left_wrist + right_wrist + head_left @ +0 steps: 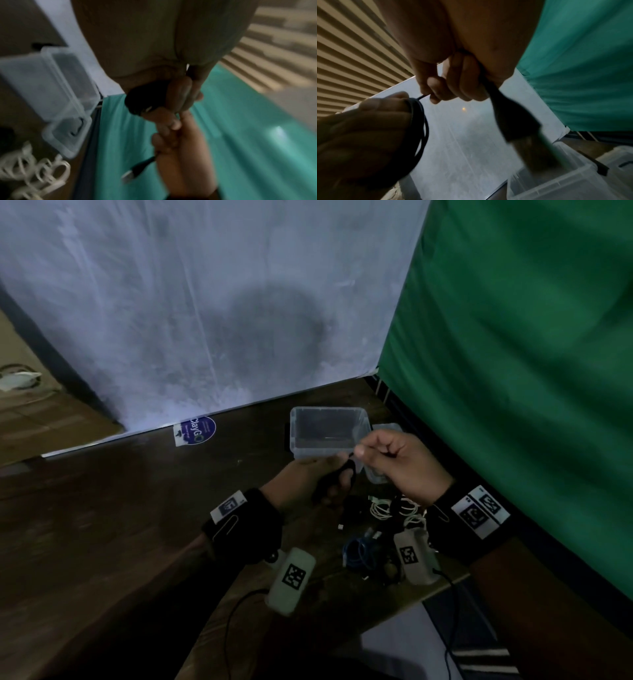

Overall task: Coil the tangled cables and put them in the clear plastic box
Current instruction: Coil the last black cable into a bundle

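My left hand (327,475) grips a small coil of black cable (342,474) just in front of the clear plastic box (298,436), which stands open and looks empty. My right hand (363,453) pinches the free stretch of the same cable (423,96) close to the coil. The cable's USB plug (135,171) hangs out below the right palm (181,155). In the right wrist view, several black loops (419,128) lie against the left fingers (373,108). Tangled white cables (385,508) and a blue cable (356,553) lie on the table under my wrists.
The box's clear lid (68,132) lies beside it on the right. The dark wooden table (137,508) meets a pale sheet at the back and a green cloth (513,371) on the right. A round purple sticker (198,430) sits near the back edge.
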